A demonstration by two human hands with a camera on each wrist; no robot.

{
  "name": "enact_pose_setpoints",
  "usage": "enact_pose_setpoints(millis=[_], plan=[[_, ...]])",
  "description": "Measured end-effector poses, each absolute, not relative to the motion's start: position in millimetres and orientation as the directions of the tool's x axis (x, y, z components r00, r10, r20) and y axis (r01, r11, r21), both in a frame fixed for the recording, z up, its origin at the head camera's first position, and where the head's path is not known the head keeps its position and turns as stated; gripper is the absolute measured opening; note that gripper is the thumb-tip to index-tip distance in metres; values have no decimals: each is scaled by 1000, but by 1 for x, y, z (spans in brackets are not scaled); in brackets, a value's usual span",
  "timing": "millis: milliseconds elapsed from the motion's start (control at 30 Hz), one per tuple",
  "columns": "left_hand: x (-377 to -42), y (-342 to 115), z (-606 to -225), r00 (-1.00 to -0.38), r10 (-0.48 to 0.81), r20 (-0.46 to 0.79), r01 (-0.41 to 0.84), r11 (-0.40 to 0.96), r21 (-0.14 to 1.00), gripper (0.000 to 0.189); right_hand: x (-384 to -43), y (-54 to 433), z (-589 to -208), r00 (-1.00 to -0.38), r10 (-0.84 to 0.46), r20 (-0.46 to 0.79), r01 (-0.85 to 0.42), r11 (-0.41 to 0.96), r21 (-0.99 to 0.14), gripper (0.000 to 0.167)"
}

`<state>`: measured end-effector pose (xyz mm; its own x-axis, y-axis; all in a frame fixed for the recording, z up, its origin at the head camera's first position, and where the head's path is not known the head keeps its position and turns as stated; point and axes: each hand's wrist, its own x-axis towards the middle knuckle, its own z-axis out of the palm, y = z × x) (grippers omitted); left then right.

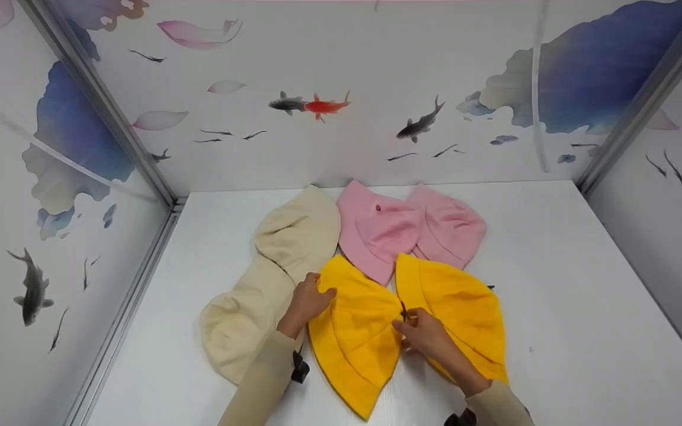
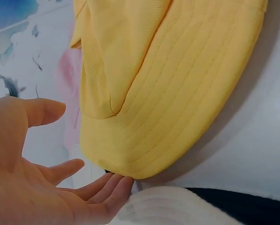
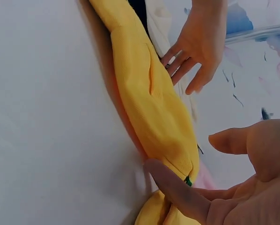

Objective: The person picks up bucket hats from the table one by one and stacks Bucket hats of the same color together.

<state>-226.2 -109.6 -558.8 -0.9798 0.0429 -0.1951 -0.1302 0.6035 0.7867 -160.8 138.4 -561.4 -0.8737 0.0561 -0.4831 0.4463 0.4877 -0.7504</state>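
The near-left yellow hat (image 1: 356, 337), taken as landmark, is found lying on the white table (image 1: 589, 307) between the two hands. At its left, the brim edge is touched by the fingertips of the left hand (image 1: 308, 300); the thumb is held clear of the cloth and no grip is closed. At its right, the crown end is met by the right hand (image 1: 427, 334), whose thumb and index finger are seen spread apart in the right wrist view; whether the cloth is pressed by that index finger cannot be told. A second yellow hat (image 1: 465, 305) is placed just right of the landmark, partly covered by the right hand. Two cream hats (image 1: 302, 228) are set along its left side, and two pink hats (image 1: 370, 231) are laid beyond it.
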Motion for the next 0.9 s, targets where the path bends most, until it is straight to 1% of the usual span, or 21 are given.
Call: enact_pose_setpoints(millis=[300, 500, 700, 900], plan=[[-229, -114, -559, -979, -3, -205, -173, 541, 823, 51, -163, 138, -572, -843, 35, -537, 507, 388, -770, 66], [-231, -117, -561, -985, -28, -173, -162, 517, 841, 46, -159, 136, -574, -877, 26, -479, 450, 394, -802, 62], [-231, -118, -565, -980, -57, -191, -193, 513, 836, 38, -159, 132, -572, -896, 27, -444, 421, 374, -826, 58], [-228, -120, -566, -986, -68, -152, -166, 436, 884, 37, -161, 129, -573, -925, 30, -378, 361, 378, -853, 53]])
